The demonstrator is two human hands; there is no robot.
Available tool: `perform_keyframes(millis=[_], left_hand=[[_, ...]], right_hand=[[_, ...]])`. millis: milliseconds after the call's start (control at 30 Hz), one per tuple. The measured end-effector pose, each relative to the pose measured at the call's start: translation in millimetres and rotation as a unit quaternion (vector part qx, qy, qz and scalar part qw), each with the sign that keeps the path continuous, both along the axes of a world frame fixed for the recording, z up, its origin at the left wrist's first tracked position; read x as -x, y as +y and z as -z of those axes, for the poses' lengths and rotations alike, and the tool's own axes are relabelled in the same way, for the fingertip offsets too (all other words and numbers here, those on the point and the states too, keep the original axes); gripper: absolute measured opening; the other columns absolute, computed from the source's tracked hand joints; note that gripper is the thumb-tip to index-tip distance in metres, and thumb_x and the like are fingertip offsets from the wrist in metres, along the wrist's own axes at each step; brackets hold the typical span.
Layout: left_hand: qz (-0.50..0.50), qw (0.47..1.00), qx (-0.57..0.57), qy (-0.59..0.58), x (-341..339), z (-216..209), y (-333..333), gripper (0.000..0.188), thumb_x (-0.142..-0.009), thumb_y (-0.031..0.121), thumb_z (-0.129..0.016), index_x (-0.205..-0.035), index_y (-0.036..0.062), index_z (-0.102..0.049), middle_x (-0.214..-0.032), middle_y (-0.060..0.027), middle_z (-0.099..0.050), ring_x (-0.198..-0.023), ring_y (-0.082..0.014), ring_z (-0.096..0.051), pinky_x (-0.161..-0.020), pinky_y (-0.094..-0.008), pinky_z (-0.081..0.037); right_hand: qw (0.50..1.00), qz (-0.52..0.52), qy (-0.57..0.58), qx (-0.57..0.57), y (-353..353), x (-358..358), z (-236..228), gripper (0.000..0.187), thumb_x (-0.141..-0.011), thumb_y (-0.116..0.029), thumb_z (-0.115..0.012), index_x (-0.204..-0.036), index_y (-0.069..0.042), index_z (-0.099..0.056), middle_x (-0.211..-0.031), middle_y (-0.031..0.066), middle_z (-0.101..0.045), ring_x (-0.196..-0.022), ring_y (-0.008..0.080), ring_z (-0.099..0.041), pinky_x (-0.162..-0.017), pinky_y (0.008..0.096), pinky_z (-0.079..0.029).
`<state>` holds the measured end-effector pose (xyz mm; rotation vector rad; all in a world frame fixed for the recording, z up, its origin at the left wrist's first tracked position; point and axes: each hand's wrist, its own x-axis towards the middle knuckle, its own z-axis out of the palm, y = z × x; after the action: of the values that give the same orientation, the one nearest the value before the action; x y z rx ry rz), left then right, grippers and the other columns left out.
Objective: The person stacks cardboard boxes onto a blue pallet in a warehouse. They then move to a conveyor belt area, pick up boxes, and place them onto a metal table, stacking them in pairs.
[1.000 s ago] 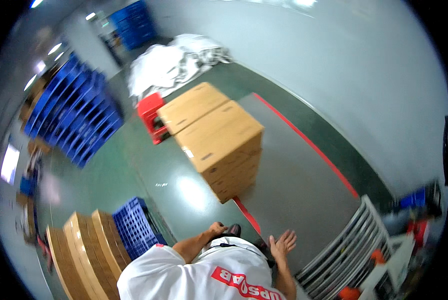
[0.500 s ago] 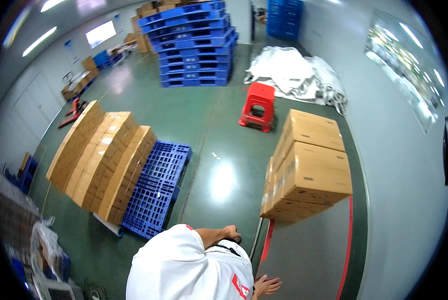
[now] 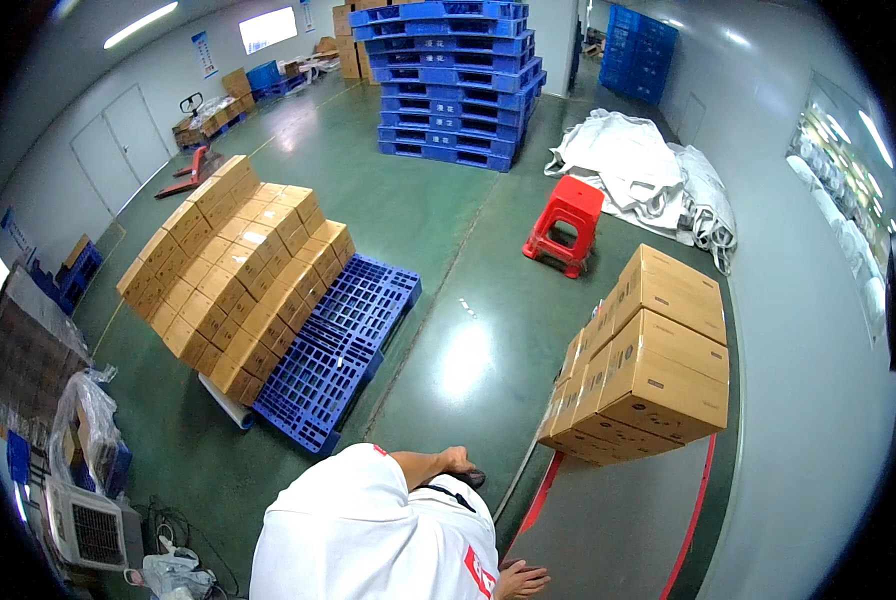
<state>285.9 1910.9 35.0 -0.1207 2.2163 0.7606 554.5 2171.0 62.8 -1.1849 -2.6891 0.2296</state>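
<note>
My left hand (image 3: 456, 460) hangs in front of my body, just above a dark shoe (image 3: 475, 478). Its fingers point away and are too foreshortened to tell whether they are open or closed; no held thing shows. My right hand (image 3: 521, 580) is low at my right side, open, fingers stretched out over the grey floor strip (image 3: 608, 520). Ahead of it stands a stack of brown cardboard cartons (image 3: 658, 385), apart from both hands. To my left, a stepped stack of smaller cartons (image 3: 233, 270) covers part of a blue plastic pallet (image 3: 343, 340).
A red stool (image 3: 565, 222) stands ahead, before a heap of white sheeting (image 3: 618, 160). Tall stacked blue pallets (image 3: 453, 100) rise at the back. A red pallet jack (image 3: 193, 170) is far left. A white appliance (image 3: 88, 525) and cables (image 3: 178, 525) lie near left. A wall (image 3: 788, 400) runs along the right.
My view has turned, so the surroundings sit further right and more sharply in it. My right hand has drawn slightly in toward my body. The cartons look unmoved.
</note>
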Motion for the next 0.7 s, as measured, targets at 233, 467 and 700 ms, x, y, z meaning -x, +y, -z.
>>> perform_keyframes(millis=[233,467,700], left_hand=[[-0.003,1.0,0.01,-0.009,-2,1,-9,0.053,-0.074,0.046,-0.068,-0.104,0.0024,-0.07,-0.109,-0.0208,-0.068,-0.104,-0.0346,-0.064,-0.089,-0.0424,-0.051],[-0.033,0.998,0.013,0.056,-9,1,-30,0.054,-0.07,0.047,-0.067,-0.097,0.0004,-0.072,-0.107,-0.0249,-0.067,-0.101,-0.0388,-0.064,-0.085,-0.0434,-0.052],[-0.035,0.999,0.031,-0.006,9,-6,-43,0.056,-0.07,0.048,-0.067,-0.101,0.0015,-0.071,-0.109,-0.0245,-0.066,-0.105,-0.0377,-0.063,-0.088,-0.0433,-0.051]], right_hand=[[1.0,0.002,0.008,-0.005,0,2,1,0.071,-0.091,-0.047,-0.056,-0.143,-0.004,-0.038,-0.149,0.0261,-0.029,-0.135,0.0482,-0.027,-0.106,0.0639,-0.026],[0.999,0.02,0.006,0.037,-10,7,-20,0.069,-0.092,-0.046,-0.054,-0.142,-0.002,-0.038,-0.148,0.0264,-0.03,-0.135,0.0483,-0.027,-0.106,0.0639,-0.026],[0.992,0.056,-0.058,0.102,-17,15,-48,0.07,-0.093,-0.049,-0.049,-0.144,-0.003,-0.035,-0.153,0.0243,-0.023,-0.139,0.0454,-0.022,-0.108,0.0629,-0.023]])
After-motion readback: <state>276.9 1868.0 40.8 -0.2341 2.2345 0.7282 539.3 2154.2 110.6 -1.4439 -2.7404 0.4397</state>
